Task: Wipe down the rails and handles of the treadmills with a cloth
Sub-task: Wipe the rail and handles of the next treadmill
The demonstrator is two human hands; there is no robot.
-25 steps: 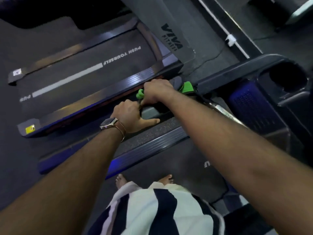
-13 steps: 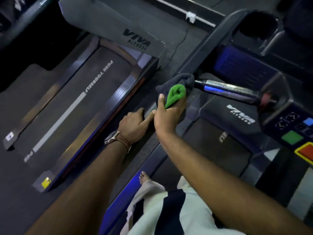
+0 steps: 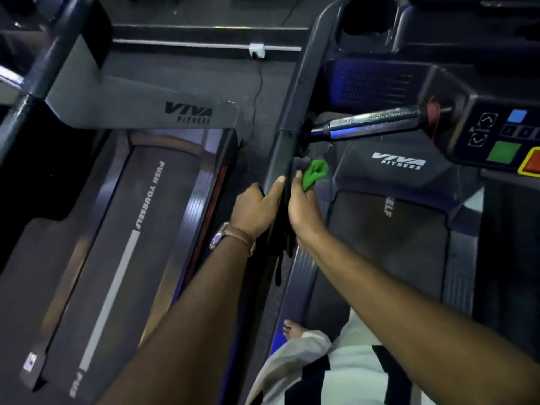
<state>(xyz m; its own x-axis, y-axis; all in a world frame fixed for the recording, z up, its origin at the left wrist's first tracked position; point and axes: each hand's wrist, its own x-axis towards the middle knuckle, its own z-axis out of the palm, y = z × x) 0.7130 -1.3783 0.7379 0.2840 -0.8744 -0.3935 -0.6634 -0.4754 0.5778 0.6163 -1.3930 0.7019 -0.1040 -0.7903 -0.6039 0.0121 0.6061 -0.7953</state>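
**Ann:** Head camera is looking down on the long dark grey side rail (image 3: 287, 135) of the treadmill, and both hands are sitting on it. Where is the cloth?

**Raj:** The bright green crumpled cloth (image 3: 314, 173) is bunching up out of the right hand (image 3: 304, 211), just on the inner side of that rail. The fingers are curling round it, thumb pointing up along the rail's edge, so the grip is closed on the fabric.

**Ann:** And the other one?

**Raj:** The left hand (image 3: 257, 209) is wrapping over the rail's outer side, thumb lying on top and fingers curling down the far face, so it is gripping the rail itself. A metal wristwatch (image 3: 219, 238) and a thin bracelet are showing on that wrist.

**Ann:** Anything else close to the rail?

**Raj:** A shiny chrome handle bar (image 3: 368, 124) is branching off the rail just beyond the cloth and running across to the dark console panel (image 3: 496, 133), where green, blue and red buttons are glowing. On the rail's outer side, the neighbouring treadmill's dark running belt (image 3: 117, 244) is showing a white stripe and "PUSH YOURSELF" lettering. Below the rail, a bare foot (image 3: 292, 330) is standing on this treadmill's deck.
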